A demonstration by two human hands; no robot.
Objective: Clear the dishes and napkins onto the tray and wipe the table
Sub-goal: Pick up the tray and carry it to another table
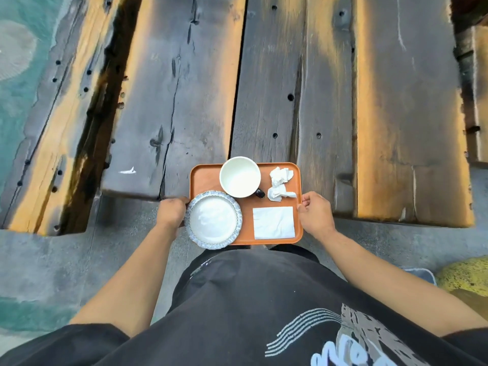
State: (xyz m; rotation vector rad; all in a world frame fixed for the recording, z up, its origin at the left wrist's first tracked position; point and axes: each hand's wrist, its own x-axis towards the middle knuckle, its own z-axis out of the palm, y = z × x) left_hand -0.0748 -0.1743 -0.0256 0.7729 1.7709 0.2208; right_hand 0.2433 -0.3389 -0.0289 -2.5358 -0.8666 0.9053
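I hold an orange tray (204,178) at the near edge of the dark wooden plank table (303,88). My left hand (171,211) grips its left rim and my right hand (315,212) grips its right rim. On the tray stand a white cup with a dark handle (239,177), a white plate with a blue-grey scalloped rim (213,220), two crumpled napkins (280,184) and a flat folded white napkin (273,222). The plate overhangs the tray's near left corner.
A small white scrap (128,170) lies on the table plank left of the tray. Grey concrete floor (52,262) runs below the table edge. A yellow sponge-like thing (463,274) sits at the right edge, near my elbow. Wide gaps separate the planks.
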